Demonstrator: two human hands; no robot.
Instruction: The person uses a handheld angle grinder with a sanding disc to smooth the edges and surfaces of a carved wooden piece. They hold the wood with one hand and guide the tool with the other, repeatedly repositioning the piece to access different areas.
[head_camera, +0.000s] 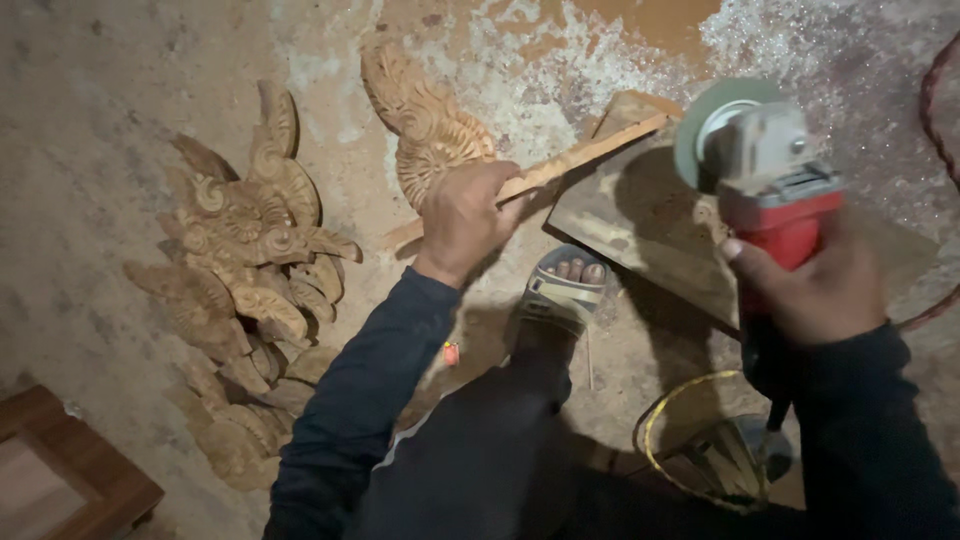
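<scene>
My left hand (465, 215) grips a carved wooden piece (430, 125), held on edge so its thin rim (580, 155) runs up to the right. My right hand (815, 285) holds a red angle grinder (775, 195) with a greenish disc (700, 125) at its top. The disc hovers just right of the far end of the wooden rim, apart from it. Both sleeves are dark blue.
A flat wooden board (650, 235) lies on the dusty floor under the grinder. My sandalled foot (565, 285) rests by its edge. A pile of carved wooden ornaments (245, 280) lies at left. A brown wooden stool (60, 480) is at bottom left, a yellow-rimmed basket (700, 450) at bottom right.
</scene>
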